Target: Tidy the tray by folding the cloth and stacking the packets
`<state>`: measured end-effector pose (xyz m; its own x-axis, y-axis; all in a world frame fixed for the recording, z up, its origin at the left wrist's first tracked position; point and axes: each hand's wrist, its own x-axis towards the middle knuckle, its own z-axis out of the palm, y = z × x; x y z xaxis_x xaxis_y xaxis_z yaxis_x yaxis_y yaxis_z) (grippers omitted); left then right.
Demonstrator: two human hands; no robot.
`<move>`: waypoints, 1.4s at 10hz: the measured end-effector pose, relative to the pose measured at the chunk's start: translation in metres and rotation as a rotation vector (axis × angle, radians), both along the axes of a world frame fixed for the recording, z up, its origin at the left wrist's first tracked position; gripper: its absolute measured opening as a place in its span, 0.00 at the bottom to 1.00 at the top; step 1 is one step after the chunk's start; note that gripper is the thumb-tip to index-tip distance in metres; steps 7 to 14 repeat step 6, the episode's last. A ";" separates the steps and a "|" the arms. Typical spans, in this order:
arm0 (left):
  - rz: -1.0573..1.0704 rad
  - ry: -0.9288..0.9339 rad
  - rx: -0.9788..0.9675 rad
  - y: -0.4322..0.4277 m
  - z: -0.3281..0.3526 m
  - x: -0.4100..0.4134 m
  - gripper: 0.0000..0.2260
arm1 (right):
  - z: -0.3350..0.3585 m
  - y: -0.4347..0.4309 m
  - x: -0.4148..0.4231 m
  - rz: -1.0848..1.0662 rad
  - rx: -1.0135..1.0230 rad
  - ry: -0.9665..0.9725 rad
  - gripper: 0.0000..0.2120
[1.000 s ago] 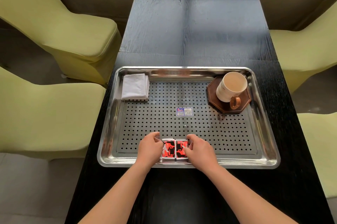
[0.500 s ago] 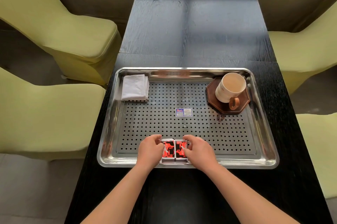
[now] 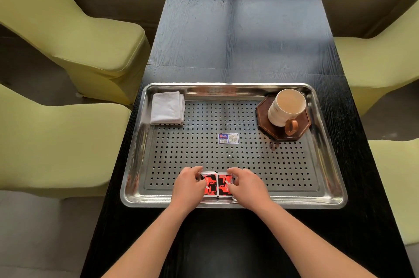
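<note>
Packets [image 3: 217, 185], seemingly 2, at tray [image 3: 317, 201] edge.

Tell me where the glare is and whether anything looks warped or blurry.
Head view: pale light glares on the black table beyond the tray, whose far rim also shines. Same view: the wide lens bows the table edges and chairs. The red packets between left hand and right hand look sharp; the label text is unreadable.

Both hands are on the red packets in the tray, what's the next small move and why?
Probably slide one of the packets onto the other and square them. The cloth lies folded in the far left corner of the tray, but the packets show two red faces side by side, pinched between the left hand and right hand.
</note>
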<state>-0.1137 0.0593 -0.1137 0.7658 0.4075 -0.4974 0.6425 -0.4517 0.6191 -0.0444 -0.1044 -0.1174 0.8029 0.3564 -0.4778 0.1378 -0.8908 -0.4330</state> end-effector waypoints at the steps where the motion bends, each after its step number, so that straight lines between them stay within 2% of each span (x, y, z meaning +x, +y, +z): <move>1: 0.010 -0.006 -0.008 0.000 0.002 0.000 0.22 | -0.001 0.000 0.000 -0.001 0.008 -0.011 0.21; 2: 0.022 -0.013 -0.015 0.001 0.003 0.000 0.22 | 0.001 -0.001 0.000 -0.017 0.010 -0.019 0.20; 4: -0.041 -0.017 0.088 0.004 0.004 0.000 0.20 | 0.009 -0.001 0.000 -0.046 0.036 -0.056 0.17; 5: -0.127 -0.019 0.232 0.005 0.008 -0.006 0.21 | 0.013 -0.003 0.001 -0.054 0.048 -0.073 0.20; 6: -0.248 0.004 0.456 0.008 0.015 -0.010 0.19 | 0.018 -0.005 0.003 -0.079 0.072 -0.078 0.21; 14: -0.248 0.004 0.456 0.008 0.015 -0.010 0.19 | 0.018 -0.005 0.003 -0.079 0.072 -0.078 0.21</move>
